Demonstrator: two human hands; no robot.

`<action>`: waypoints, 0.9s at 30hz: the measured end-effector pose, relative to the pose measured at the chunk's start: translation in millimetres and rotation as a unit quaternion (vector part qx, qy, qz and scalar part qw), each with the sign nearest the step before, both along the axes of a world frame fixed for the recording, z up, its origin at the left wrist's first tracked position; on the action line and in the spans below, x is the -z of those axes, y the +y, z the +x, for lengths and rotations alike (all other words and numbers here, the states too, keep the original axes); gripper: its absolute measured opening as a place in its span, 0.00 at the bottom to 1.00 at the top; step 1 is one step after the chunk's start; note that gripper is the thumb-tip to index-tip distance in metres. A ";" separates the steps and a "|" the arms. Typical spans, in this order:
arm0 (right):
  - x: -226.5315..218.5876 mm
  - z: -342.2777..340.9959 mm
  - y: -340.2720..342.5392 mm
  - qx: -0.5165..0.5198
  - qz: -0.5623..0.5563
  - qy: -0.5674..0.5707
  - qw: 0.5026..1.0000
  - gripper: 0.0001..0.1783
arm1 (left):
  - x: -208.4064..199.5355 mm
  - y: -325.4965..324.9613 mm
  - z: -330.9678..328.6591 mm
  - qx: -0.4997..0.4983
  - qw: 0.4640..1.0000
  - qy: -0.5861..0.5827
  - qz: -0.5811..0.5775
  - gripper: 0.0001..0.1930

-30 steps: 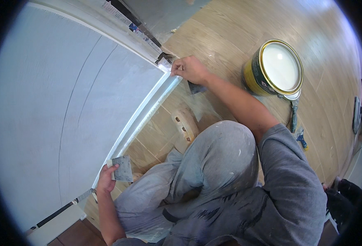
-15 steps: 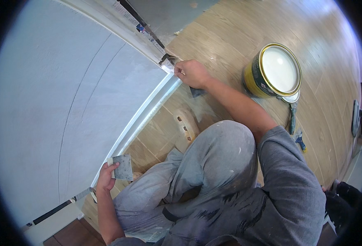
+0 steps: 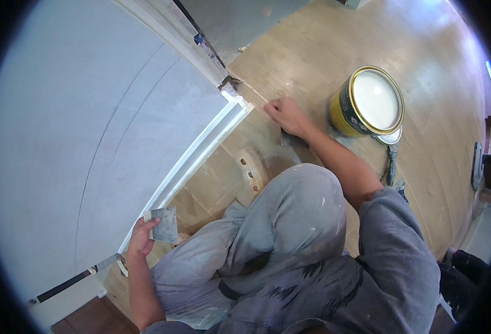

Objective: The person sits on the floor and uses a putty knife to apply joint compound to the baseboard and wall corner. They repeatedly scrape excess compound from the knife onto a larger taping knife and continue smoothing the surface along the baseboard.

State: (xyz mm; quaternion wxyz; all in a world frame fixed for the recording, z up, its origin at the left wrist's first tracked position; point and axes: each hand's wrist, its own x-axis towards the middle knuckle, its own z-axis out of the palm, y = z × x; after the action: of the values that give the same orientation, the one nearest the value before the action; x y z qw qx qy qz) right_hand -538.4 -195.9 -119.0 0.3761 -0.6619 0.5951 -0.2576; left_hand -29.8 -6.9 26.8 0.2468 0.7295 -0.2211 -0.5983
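Right hand (image 3: 290,117) apart from baseboard (image 3: 201,150) edge, floor (image 3: 260,123) between

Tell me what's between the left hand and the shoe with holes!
The head view shows it: first the grey scraper in the left hand, then a stretch of floor up to the shoe.

Grey T-shirt (image 3: 393,273), short loose sleeves (image 3: 395,222), dark streaky print (image 3: 343,286) across front. Trousers (image 3: 301,209) pale grey, baggy, whitish spots (image 3: 312,229) at knee (image 3: 315,181). Shoe (image 3: 257,171) pale, clog-like, dark oblong holes (image 3: 250,175) in row. Left hand (image 3: 141,236), right hand (image 3: 288,116) bare.
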 end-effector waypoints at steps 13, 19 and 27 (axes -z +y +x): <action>-11.7 -99.2 214.5 0.242 0.471 -0.353 0.771 0.48 | -23.6 3.9 -19.7 -0.007 0.996 0.051 -0.067 0.15; -52.0 -100.2 315.2 0.155 0.453 -0.456 0.751 0.37 | -39.1 8.9 -78.0 -0.103 0.971 0.161 -0.146 0.15; -118.4 -167.6 310.9 0.315 0.253 -0.455 0.793 0.26 | -46.0 -2.9 -187.9 -0.109 0.922 0.240 -0.283 0.19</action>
State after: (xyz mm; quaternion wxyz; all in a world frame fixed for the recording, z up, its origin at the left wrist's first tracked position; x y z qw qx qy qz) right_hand -706.0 115.0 -0.6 0.6557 -0.1247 0.5748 -0.4734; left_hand -217.7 -9.8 72.8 0.5524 0.4838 -0.2341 -0.6372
